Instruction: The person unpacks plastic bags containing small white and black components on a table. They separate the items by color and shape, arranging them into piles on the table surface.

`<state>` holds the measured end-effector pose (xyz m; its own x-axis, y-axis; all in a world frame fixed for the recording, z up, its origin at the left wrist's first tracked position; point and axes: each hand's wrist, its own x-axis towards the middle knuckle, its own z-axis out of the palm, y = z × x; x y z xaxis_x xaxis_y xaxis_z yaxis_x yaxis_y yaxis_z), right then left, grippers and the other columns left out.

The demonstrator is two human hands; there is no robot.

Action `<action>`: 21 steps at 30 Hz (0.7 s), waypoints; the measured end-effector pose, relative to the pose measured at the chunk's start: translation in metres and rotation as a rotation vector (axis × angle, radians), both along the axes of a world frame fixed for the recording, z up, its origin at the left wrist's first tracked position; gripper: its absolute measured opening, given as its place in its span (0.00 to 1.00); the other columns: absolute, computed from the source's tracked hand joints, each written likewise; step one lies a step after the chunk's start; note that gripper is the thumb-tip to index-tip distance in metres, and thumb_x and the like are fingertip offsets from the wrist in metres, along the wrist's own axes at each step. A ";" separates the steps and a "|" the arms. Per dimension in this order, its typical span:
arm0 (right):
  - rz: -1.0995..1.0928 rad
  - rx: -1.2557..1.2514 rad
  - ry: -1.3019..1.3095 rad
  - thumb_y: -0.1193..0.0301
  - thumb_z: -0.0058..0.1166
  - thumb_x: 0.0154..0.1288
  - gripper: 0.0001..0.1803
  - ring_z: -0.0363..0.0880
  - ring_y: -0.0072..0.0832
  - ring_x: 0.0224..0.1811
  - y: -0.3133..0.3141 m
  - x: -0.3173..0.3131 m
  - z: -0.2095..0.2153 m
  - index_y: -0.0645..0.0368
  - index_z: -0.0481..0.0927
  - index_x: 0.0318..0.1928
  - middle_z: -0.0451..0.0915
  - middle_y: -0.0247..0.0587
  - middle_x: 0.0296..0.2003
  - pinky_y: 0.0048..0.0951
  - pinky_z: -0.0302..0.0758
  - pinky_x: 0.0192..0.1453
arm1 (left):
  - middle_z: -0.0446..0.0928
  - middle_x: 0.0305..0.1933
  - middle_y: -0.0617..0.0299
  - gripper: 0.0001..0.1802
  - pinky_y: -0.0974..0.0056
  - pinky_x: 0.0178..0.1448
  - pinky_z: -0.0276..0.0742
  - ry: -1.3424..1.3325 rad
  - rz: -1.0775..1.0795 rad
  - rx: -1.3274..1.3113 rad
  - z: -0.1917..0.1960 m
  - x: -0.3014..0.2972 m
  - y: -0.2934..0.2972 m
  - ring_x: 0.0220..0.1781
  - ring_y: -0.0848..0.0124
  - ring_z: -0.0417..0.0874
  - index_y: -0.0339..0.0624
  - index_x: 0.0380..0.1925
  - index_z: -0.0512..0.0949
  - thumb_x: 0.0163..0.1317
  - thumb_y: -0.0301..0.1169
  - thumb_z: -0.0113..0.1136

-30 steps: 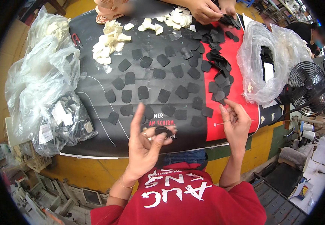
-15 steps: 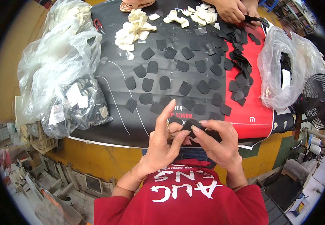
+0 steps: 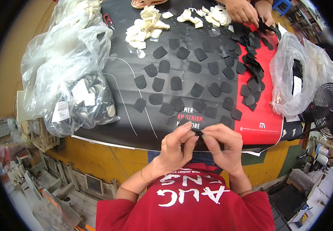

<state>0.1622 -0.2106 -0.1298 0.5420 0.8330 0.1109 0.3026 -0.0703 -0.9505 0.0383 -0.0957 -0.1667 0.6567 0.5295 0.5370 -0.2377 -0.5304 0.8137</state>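
Note:
Close in front of my body, near the table's front edge, both hands meet at a small black rounded patch [image 3: 199, 133]. My left hand [image 3: 175, 151] is closed, thumb and fingers pinching its left side. On the other side my right hand [image 3: 226, 149] grips it between thumb and fingers; its far fingers are curled and partly hidden. Much of the patch is covered by the fingertips. Beyond my hands, loose rows of similar black patches [image 3: 176, 83] with one rounded end lie on the black table cover [image 3: 126, 111].
Black pieces [image 3: 254, 69] are heaped on the red strip [image 3: 264, 115]. Another person's hands [image 3: 243, 11] handle black pieces at the far right. Cream pieces [image 3: 145, 29] and red-handled snips [image 3: 108, 22] lie at the back. Clear bags [image 3: 68, 63] stand left, another bag [image 3: 280, 82] and a fan [image 3: 328, 111] right.
My hands have drawn slightly lower in view with the black patch. My left forefinger, raised before, is now bent toward the thumb. The table appears shifted rightward.

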 end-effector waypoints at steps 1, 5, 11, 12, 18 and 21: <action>-0.010 -0.001 0.146 0.76 0.62 0.64 0.07 0.82 0.29 0.33 0.000 0.002 0.000 0.66 0.83 0.41 0.83 0.42 0.34 0.27 0.75 0.36 | 0.77 0.26 0.57 0.29 0.67 0.32 0.76 -0.005 -0.009 0.002 0.001 -0.002 0.000 0.23 0.71 0.79 0.32 0.63 0.58 0.65 0.14 0.58; -0.342 -0.048 0.080 0.76 0.55 0.71 0.07 0.79 0.22 0.31 0.004 0.018 0.003 0.70 0.80 0.38 0.81 0.42 0.33 0.24 0.74 0.36 | 0.74 0.29 0.60 0.24 0.73 0.31 0.68 0.051 0.053 -0.076 0.006 -0.024 0.007 0.23 0.76 0.72 0.35 0.61 0.52 0.69 0.16 0.47; -0.070 -0.196 -0.150 0.79 0.61 0.63 0.09 0.75 0.23 0.26 0.021 0.016 0.001 0.65 0.85 0.44 0.80 0.40 0.29 0.24 0.70 0.32 | 0.79 0.25 0.58 0.10 0.67 0.29 0.73 0.340 0.311 -0.050 -0.005 -0.046 0.046 0.21 0.70 0.78 0.35 0.47 0.77 0.66 0.19 0.58; -0.053 -0.180 -0.255 0.79 0.62 0.63 0.09 0.76 0.25 0.26 0.025 0.015 -0.002 0.64 0.85 0.44 0.80 0.41 0.29 0.25 0.71 0.33 | 0.78 0.25 0.58 0.10 0.66 0.29 0.73 0.405 0.304 0.024 -0.005 -0.048 0.052 0.21 0.68 0.79 0.36 0.46 0.78 0.65 0.19 0.59; -0.140 -0.311 -0.590 0.73 0.65 0.61 0.09 0.78 0.39 0.31 0.041 0.007 -0.019 0.60 0.85 0.42 0.78 0.44 0.32 0.35 0.74 0.39 | 0.83 0.29 0.58 0.06 0.63 0.29 0.74 0.524 0.387 0.255 -0.005 -0.044 0.052 0.22 0.65 0.81 0.40 0.36 0.84 0.58 0.26 0.68; -0.229 -0.227 -0.535 0.76 0.63 0.62 0.10 0.79 0.40 0.33 0.039 0.004 -0.015 0.61 0.84 0.44 0.78 0.46 0.35 0.35 0.76 0.39 | 0.78 0.24 0.62 0.08 0.63 0.30 0.74 0.550 0.462 0.254 0.004 -0.052 0.055 0.23 0.63 0.79 0.41 0.36 0.83 0.57 0.28 0.70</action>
<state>0.1667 -0.1717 -0.1451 0.6278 0.7370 0.2505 0.6862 -0.3721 -0.6250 -0.0138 -0.0409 -0.1624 0.6063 0.7194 0.3389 0.4586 -0.6645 0.5901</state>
